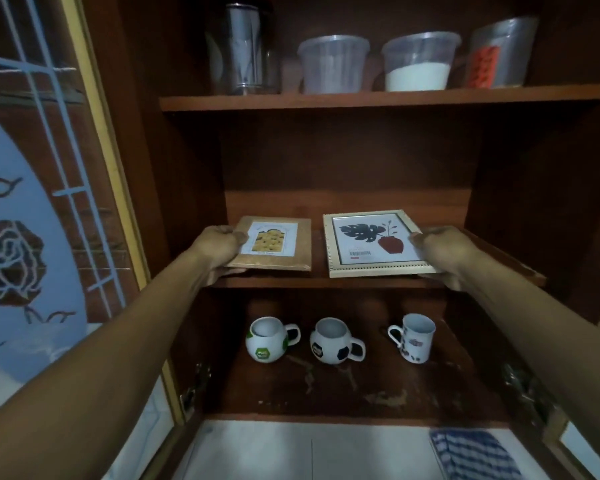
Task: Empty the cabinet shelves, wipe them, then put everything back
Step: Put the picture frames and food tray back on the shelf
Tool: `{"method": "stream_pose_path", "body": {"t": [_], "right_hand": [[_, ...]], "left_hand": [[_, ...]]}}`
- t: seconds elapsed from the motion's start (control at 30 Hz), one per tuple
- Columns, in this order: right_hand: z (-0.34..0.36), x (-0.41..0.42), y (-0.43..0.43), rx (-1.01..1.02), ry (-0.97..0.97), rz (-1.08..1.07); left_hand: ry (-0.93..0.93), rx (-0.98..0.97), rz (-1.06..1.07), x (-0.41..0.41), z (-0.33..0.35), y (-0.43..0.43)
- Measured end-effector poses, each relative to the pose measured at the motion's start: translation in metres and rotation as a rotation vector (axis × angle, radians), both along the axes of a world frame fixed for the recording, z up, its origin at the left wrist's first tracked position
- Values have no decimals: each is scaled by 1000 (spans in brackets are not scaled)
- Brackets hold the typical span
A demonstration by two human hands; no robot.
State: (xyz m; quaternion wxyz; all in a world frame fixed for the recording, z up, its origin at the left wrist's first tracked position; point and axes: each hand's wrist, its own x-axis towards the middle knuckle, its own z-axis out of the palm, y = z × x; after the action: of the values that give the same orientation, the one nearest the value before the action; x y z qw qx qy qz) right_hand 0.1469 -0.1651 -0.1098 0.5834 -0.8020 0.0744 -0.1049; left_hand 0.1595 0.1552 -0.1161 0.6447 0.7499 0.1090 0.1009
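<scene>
Lowest in the frame, at the bottom right, a blue-and-white checked cloth (471,452) lies on the pale tiled counter (257,452), presumably for the wiping. Just above it, three white ceramic mugs (336,341) stand well apart on the scuffed bottom shelf (326,393). They are hard and breakable, best taken by their handles. At mid-frame both my arms reach to the brown wooden middle shelf (326,282). My left hand (219,251) pinches the left edge of the brown cork-faced picture frame (278,244), thumb on top and fingers curled beneath. My right hand (440,252) holds the right edge of the cream beaded picture frame with the leaf-and-vase print (371,244) the same way. Both frames lie flat, side by side, not touching. I cannot tell whether they rest on the board or sit just off it. I judge them light and stiff. The cream one looks glazed, so slick and fragile on its face, and the edge hold suits it. Farthest, along the top of the frame, the upper shelf (381,98) carries a clear jar with a metal insert (243,53), two clear plastic tubs (378,64) and a silvery pouch (499,53), all probably light.
</scene>
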Motion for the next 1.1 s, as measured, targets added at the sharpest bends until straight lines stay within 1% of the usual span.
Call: {"method": "stream_pose_path", "body": {"t": [0.17, 0.33, 0.53, 0.77, 0.97, 1.1], "right_hand": [[0, 23, 6, -33, 31, -31], [2, 42, 15, -116, 52, -26], [-4, 60, 24, -133, 86, -28], [-10, 71, 21, -145, 44, -35], [-14, 74, 20, -199, 61, -82], [-15, 80, 21, -197, 94, -79]], "left_hand": [[26, 22, -22, 31, -3, 5], [39, 63, -36, 53, -7, 6], [64, 110, -28, 68, -10, 13], [58, 189, -17, 72, -8, 20], [60, 371, 1, 69, -5, 25], [117, 644, 36, 72, -2, 28]]}}
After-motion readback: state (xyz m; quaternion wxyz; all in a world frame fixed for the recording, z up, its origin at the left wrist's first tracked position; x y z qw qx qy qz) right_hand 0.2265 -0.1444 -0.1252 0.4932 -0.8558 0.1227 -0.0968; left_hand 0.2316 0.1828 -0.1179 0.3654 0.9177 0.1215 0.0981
